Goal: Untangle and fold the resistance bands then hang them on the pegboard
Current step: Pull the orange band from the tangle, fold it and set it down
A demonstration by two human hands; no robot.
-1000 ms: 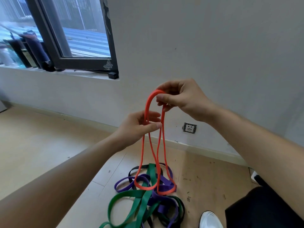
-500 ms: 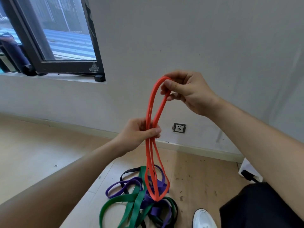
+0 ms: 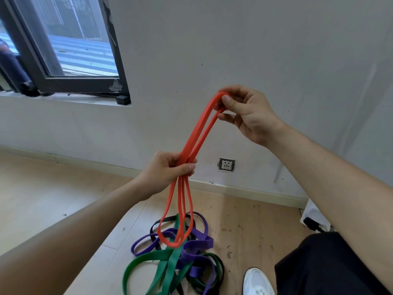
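1. The right hand (image 3: 248, 116) is up high and pinches the top bend of the thin orange rubber band (image 3: 198, 136).
2. The left hand (image 3: 170, 172) is lower, its fingers curled tight round all the strands.
3. This looks like the folding step: the band is doubled and 2 loops hang down.
4. Under them a wide green band (image 3: 170, 262), a purple band (image 3: 198, 244) and a black band (image 3: 221, 271) lie tangled on the wooden floor (image 3: 42, 199).
5. Next, I think the loops must come up into a small bundle. No pegboard shows.
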